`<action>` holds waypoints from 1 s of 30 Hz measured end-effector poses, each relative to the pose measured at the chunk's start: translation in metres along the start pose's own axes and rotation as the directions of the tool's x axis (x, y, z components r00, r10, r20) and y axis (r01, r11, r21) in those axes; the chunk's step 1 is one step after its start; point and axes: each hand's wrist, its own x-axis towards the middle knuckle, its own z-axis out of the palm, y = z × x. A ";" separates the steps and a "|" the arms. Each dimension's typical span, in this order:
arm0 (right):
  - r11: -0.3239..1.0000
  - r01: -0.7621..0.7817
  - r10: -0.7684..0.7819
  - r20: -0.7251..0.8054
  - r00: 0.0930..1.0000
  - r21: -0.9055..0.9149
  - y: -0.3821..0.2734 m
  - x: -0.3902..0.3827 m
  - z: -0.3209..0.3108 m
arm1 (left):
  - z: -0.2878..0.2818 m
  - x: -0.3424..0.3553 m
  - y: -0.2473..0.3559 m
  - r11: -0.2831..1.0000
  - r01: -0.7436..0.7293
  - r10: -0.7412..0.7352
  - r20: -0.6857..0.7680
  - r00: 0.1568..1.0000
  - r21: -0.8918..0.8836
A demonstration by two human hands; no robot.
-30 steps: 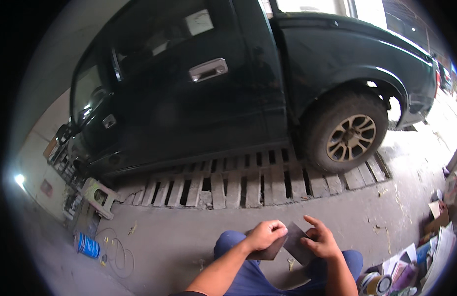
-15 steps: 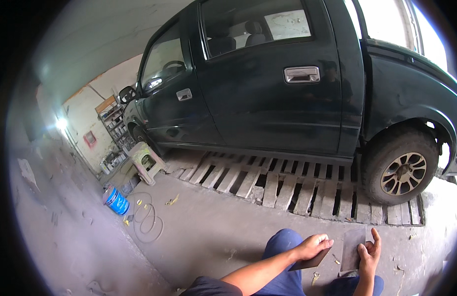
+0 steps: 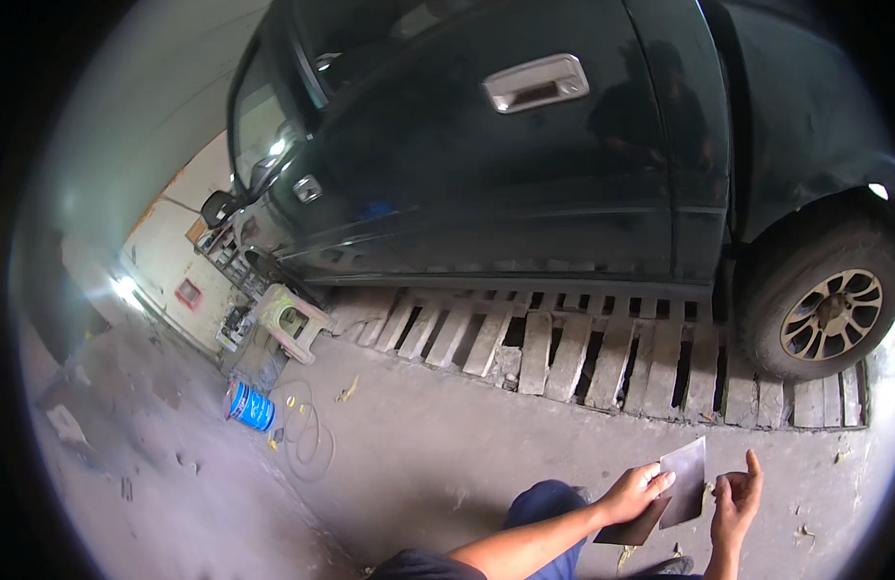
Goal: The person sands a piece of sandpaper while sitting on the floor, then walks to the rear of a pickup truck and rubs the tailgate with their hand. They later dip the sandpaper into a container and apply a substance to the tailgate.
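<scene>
My left hand (image 3: 639, 493) grips two thin flat sheets, a pale grey one (image 3: 686, 498) held upright and a dark brown one (image 3: 629, 530) below it, above my blue-trousered knee (image 3: 539, 503). Just right of the grey sheet, my right hand (image 3: 737, 498) has its index finger pointing up and its other fingers loosely curled, with nothing visible held in them.
A dark green pickup (image 3: 505, 184) stands over a slatted floor strip (image 3: 563, 358), its rear wheel (image 3: 824, 319) at the right. Left are a plastic stool (image 3: 283, 314), a blue can (image 3: 252, 406), a coiled hose (image 3: 312, 445) and a shelf (image 3: 220, 256) by the wall.
The grey sheet has passed from my right hand into my left, alongside the dark one. My right hand has released it. The view has also swung left and shifted.
</scene>
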 end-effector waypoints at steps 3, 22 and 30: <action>0.997 -0.070 0.072 0.125 0.990 -0.019 0.002 0.042 -0.003 | 0.007 0.051 -0.005 0.970 -0.019 0.040 -0.081 0.996 0.241; 0.971 -0.034 0.072 0.158 0.985 -0.237 -0.271 0.075 0.047 | -0.031 0.113 0.243 0.855 -0.035 0.264 -0.376 0.888 0.517; 0.944 0.173 -0.087 0.294 0.952 -0.280 -0.402 0.062 0.059 | -0.105 0.124 0.367 0.977 0.078 0.084 -0.698 0.711 0.197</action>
